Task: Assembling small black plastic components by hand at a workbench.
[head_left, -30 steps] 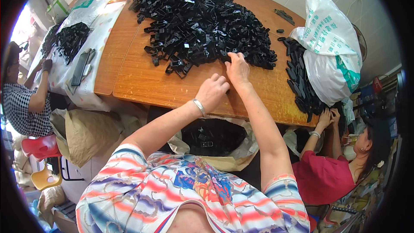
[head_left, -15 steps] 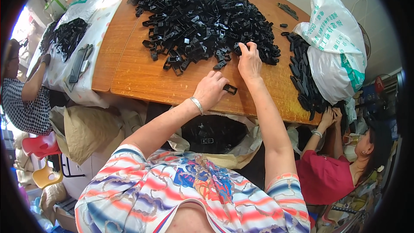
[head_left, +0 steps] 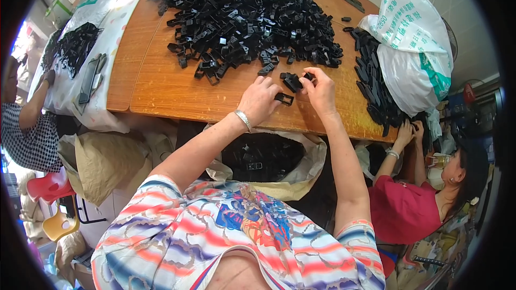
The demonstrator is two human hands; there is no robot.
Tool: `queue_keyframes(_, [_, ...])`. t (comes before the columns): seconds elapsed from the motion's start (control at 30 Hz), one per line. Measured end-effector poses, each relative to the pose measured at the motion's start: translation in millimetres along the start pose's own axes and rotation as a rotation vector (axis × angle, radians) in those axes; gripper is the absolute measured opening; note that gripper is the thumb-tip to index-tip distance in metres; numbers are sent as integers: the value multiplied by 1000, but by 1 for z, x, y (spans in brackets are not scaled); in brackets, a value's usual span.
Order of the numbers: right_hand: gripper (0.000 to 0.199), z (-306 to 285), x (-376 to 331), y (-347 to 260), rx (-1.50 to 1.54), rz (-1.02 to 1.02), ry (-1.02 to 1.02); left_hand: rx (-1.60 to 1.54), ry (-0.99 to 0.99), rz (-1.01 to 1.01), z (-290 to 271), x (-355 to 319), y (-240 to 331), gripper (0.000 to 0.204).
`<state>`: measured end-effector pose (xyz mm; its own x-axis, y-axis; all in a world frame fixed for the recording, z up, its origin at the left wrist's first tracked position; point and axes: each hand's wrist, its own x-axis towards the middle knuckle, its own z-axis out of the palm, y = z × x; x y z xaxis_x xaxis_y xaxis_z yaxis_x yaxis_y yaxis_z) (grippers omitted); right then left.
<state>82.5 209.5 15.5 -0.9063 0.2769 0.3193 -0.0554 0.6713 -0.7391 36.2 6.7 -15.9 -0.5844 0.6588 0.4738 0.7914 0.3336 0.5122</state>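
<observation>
A big heap of small black plastic buckle pieces (head_left: 252,16) covers the middle of the wooden table. My left hand (head_left: 258,101) is closed near the table's front edge, gripping a black plastic buckle piece (head_left: 285,99) whose rectangular opening shows beyond the fingers. Just to its right, my right hand (head_left: 321,90) pinches another small black plastic piece (head_left: 308,76) between thumb and fingers. A few black pieces (head_left: 292,81) lie close together between the two hands, touching or nearly touching the right fingertips; whether they are held too is unclear.
Below the table edge sits an open sack (head_left: 314,156) with black pieces inside. Long black parts (head_left: 371,83) are piled at the right beside a white plastic bag (head_left: 414,48). A person in red (head_left: 408,209) works there; another in checks (head_left: 32,139) sits left, by a black pile (head_left: 80,45).
My right hand has drawn back from the heap's edge toward my left hand, bringing black pieces with it. My left hand keeps its buckle piece. The view has shifted slightly.
</observation>
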Motion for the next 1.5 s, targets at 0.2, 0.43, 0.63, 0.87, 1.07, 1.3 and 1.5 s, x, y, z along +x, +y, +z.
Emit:
queue_keyframes(0.2, [23,-6,-24,5,372,373,45,-20,10,0,1,0,0,26])
queue_keyframes(0.43, [25,-19,-46,13,233,423,-57,11,-3,-30,-2,-1,1,26])
queue_keyframes(0.63, [36,-28,-55,5,-248,31,-76,116,-38,-109,-8,-5,13,31])
queue_keyframes(0.87, [33,-42,-65,6,-373,3,-153,-6,-36,87,0,-22,47,24])
queue_keyframes(1.07, [30,-48,-72,-6,-589,-20,-169,128,4,212,-1,14,17,31])
queue_keyframes(1.3, [30,-35,-76,-16,-313,79,-121,101,-169,213,-8,23,6,24])
queue_keyframes(1.5, [25,0,-67,-35,-190,-55,-67,-71,-134,30,-5,10,-5,27])
